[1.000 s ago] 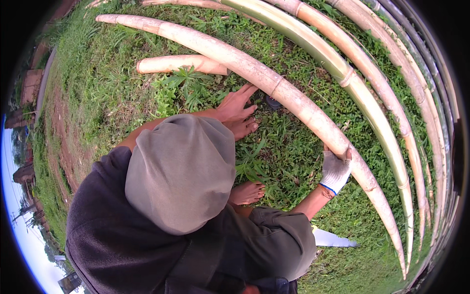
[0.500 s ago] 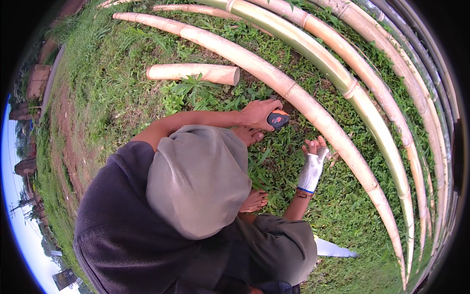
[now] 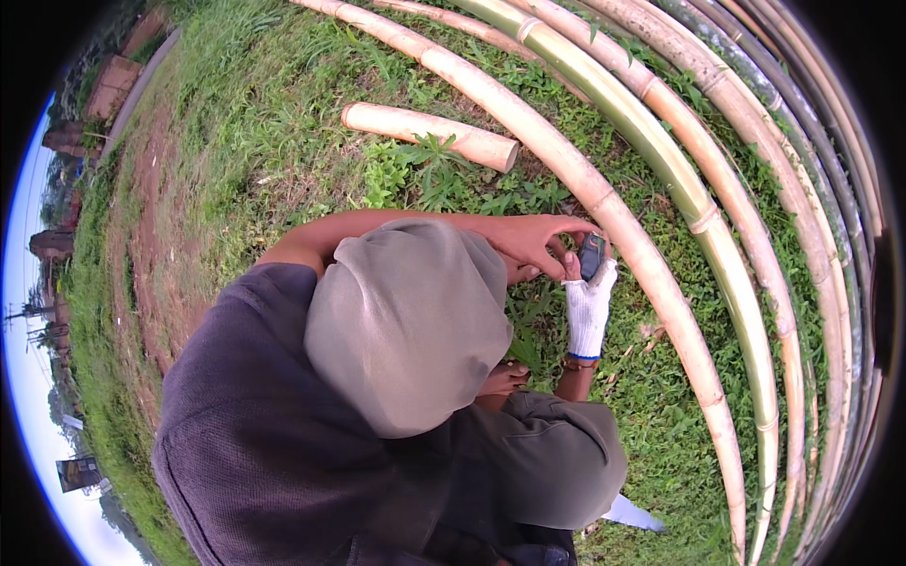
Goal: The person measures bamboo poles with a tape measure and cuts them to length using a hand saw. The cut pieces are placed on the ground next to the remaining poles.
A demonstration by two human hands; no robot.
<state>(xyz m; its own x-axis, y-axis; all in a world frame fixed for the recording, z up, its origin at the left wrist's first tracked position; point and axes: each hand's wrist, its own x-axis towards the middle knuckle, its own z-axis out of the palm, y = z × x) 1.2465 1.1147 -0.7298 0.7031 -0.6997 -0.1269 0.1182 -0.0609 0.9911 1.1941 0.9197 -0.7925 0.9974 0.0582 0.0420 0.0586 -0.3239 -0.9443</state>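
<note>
A dark tape measure (image 3: 592, 257) is between my two hands, close beside a long pale bamboo pole (image 3: 623, 222). My bare left hand (image 3: 540, 240) reaches in from the left, its fingers curved along the case's far edge. My right hand (image 3: 589, 307), in a white glove with bare fingertips, closes around the case from the near side. Fingers partly cover the case, and I cannot make out whether any tape is drawn out. A short cut bamboo piece (image 3: 429, 134) lies on the grass beyond my left arm.
Several more bamboo poles, one a green-edged pole (image 3: 665, 165), curve along the right. My left knee (image 3: 406, 325) and right knee (image 3: 557, 462) are bent up in front of me. A pale tapered blade (image 3: 632, 515) sticks out beside the right knee. Grass (image 3: 661, 424) covers the ground.
My left hand has carried the tape measure rightward to my right hand, which now grips it too. My view has shifted, so the poles appear turned.
</note>
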